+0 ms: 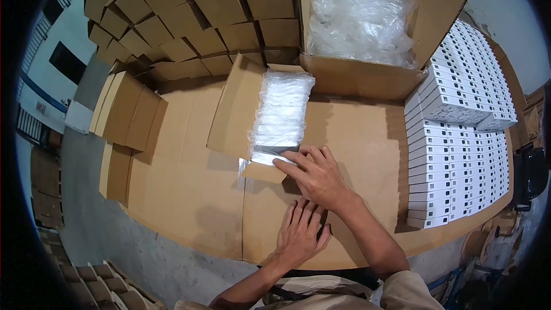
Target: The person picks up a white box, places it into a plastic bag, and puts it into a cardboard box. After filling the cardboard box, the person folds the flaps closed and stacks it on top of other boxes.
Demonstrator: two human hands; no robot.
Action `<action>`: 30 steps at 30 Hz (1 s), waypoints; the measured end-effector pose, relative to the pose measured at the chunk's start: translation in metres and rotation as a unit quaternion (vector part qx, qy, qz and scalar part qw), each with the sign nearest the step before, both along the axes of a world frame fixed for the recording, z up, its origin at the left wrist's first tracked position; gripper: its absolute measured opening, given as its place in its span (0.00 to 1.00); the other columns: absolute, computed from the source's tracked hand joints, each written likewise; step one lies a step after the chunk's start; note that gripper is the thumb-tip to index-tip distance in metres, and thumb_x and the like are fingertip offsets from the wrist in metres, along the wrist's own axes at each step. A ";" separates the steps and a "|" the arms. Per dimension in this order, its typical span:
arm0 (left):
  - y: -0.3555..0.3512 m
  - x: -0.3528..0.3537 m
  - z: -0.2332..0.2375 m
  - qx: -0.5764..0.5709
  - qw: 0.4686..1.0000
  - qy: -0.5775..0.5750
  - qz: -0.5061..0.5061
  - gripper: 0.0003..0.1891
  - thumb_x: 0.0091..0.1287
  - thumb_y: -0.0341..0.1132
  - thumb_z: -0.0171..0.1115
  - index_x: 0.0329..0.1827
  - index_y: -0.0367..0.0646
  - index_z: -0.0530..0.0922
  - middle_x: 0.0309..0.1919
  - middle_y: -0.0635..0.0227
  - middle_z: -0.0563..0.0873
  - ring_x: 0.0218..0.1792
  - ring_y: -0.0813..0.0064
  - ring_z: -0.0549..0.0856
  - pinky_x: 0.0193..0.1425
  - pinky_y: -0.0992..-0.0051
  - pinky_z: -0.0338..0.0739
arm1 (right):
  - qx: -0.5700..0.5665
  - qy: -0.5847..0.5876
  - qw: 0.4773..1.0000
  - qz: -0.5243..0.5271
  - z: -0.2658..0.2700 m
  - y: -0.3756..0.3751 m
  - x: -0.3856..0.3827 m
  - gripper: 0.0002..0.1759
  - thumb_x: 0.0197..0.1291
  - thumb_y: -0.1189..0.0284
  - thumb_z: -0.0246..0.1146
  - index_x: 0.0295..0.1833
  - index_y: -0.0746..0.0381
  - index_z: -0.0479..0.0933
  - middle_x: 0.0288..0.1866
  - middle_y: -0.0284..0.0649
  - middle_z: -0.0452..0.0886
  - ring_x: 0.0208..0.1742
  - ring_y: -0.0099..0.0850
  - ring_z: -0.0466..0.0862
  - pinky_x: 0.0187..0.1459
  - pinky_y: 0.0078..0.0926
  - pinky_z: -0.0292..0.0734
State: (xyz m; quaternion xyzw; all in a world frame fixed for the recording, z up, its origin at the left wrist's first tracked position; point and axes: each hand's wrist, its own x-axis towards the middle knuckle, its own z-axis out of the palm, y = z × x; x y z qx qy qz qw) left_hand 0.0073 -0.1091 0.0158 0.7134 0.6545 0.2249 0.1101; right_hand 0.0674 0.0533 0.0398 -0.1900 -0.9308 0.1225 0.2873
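The open carton [235, 112] stands on the cardboard-covered bench [186, 195], near the middle of the work surface. Its long left flap is folded outward, and its near flap extends toward the person. Wrapped packets [281, 109] sit inside the carton, arranged in 1 row running away from the person (clear film, loosely wrinkled, covers them).

Right hand [318, 178]: positioned palm down at the near end of the carton. The index fingertip touches the nearest packet in the row. The visible fingers are apart; the thumb is hidden beneath the hand, so it cannot be told whether the packet is pinched.

Left hand [302, 229]: positioned palm down over the bench, nearer the body than the carton. The fingers are slightly apart, with the fingertips just beside the right wrist. Contact with the bench surface cannot be confirmed.

Surrounding items: a large box [361, 77] stands behind the open carton, with its top open and clear plastic bags [361, 20] filling it. White boxes [459, 166] are stacked in rows along the right side of the bench. Closed cartons [129, 109] stand at the left edge, and a wall of stacked cartons [212, 8] rises at the far left.
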 end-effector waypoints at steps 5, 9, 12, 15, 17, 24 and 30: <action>-0.001 0.000 -0.003 -0.004 1.000 -0.016 0.002 0.27 0.67 0.41 0.69 0.62 0.29 0.76 0.61 0.42 0.76 0.67 0.41 0.73 0.77 0.43 0.63 | 0.053 -0.006 0.998 -0.017 -0.010 -0.007 0.000 0.30 0.61 0.71 0.64 0.71 0.52 0.78 0.67 0.35 0.79 0.60 0.37 0.78 0.54 0.38 0.70; 0.000 0.000 -0.004 0.006 1.000 -0.008 0.000 0.27 0.66 0.40 0.69 0.61 0.29 0.76 0.60 0.41 0.76 0.66 0.41 0.74 0.76 0.42 0.64 | 0.071 0.010 0.997 -0.036 -0.012 -0.011 -0.001 0.33 0.59 0.71 0.65 0.73 0.49 0.78 0.68 0.34 0.79 0.55 0.37 0.78 0.55 0.38 0.71; 0.001 0.001 -0.002 0.008 1.000 -0.005 -0.001 0.27 0.66 0.40 0.69 0.61 0.29 0.76 0.59 0.40 0.76 0.66 0.41 0.74 0.76 0.42 0.63 | 0.085 0.008 0.996 -0.031 -0.015 -0.009 0.000 0.32 0.61 0.68 0.64 0.73 0.49 0.78 0.69 0.35 0.79 0.53 0.36 0.78 0.54 0.37 0.72; 0.000 0.001 0.000 0.008 1.000 -0.007 0.003 0.27 0.66 0.40 0.69 0.62 0.29 0.76 0.60 0.40 0.76 0.66 0.41 0.74 0.76 0.42 0.63 | 0.069 0.023 0.997 -0.027 -0.013 -0.009 -0.001 0.32 0.60 0.69 0.65 0.73 0.49 0.78 0.68 0.36 0.79 0.54 0.37 0.79 0.54 0.37 0.72; 0.000 0.002 -0.001 0.015 1.000 -0.005 0.002 0.28 0.66 0.40 0.68 0.62 0.28 0.76 0.60 0.40 0.76 0.66 0.40 0.74 0.76 0.41 0.63 | 0.061 0.023 0.998 -0.021 -0.016 -0.008 -0.002 0.32 0.60 0.70 0.65 0.72 0.50 0.78 0.68 0.36 0.79 0.55 0.37 0.79 0.54 0.37 0.72; 0.004 0.006 -0.002 0.017 1.000 0.002 0.019 0.29 0.66 0.42 0.69 0.64 0.31 0.77 0.61 0.41 0.78 0.68 0.41 0.74 0.77 0.44 0.64 | 0.013 0.007 1.000 -0.001 0.007 -0.011 0.007 0.31 0.59 0.73 0.66 0.71 0.55 0.78 0.71 0.40 0.78 0.61 0.41 0.80 0.61 0.40 0.75; 0.022 0.009 -0.011 -0.015 0.999 -0.024 0.020 0.32 0.65 0.43 0.70 0.68 0.31 0.74 0.67 0.38 0.74 0.68 0.38 0.73 0.76 0.46 0.66 | 0.002 -0.020 1.000 -0.010 0.040 -0.011 0.040 0.36 0.57 0.74 0.67 0.75 0.57 0.74 0.75 0.44 0.74 0.64 0.45 0.79 0.65 0.41 0.75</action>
